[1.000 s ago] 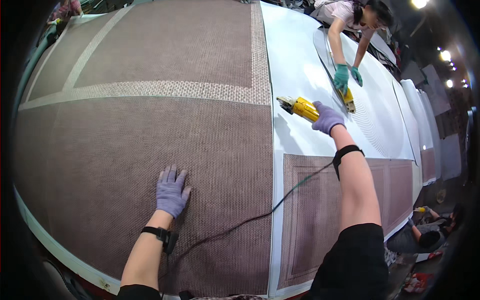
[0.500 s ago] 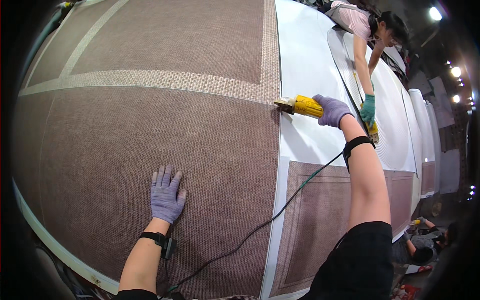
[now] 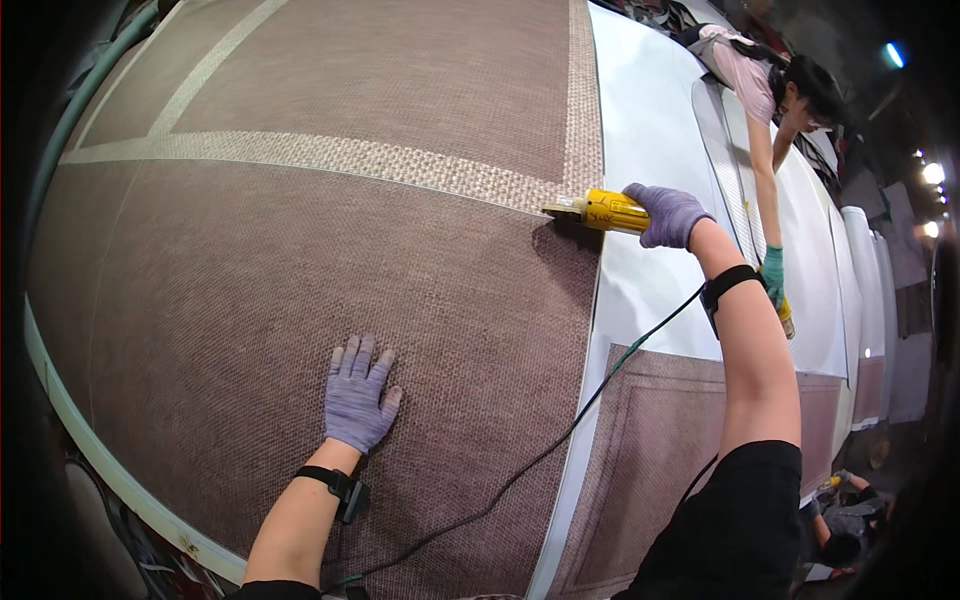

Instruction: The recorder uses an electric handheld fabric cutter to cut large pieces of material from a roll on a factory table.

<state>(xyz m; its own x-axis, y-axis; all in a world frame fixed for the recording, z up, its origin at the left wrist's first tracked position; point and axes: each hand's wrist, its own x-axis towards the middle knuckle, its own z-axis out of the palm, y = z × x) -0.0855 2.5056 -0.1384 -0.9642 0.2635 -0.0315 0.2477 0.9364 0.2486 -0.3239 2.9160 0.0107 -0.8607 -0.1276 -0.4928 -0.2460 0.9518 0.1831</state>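
Note:
A large brown woven-textured mat sheet (image 3: 300, 290) with pale woven bands (image 3: 370, 157) lies before me. My left hand (image 3: 358, 395), in a grey-purple glove, rests flat on its brown part with the fingers spread. My right hand (image 3: 668, 215), gloved alike, is wrapped around the yellow body of a corded electric cutter (image 3: 615, 211). The cutter's dark metal head lies over the sheet, just inside its right edge, at the line where a pale band meets the lower brown panel. The head hides its contact with the sheet.
A black cord (image 3: 500, 495) trails across the sheet. White sheeting (image 3: 650, 110) and another brown panel (image 3: 650, 450) lie to the right. Across them, a co-worker's green-gloved hand (image 3: 773, 275) holds a yellow tool (image 3: 786, 318). Another person (image 3: 850, 520) works at lower right.
My right hand has carried the cutter left, from the sheet's edge onto the sheet along the band line. My left hand stays flat. The co-worker's tool has come nearer. The whole view has shifted.

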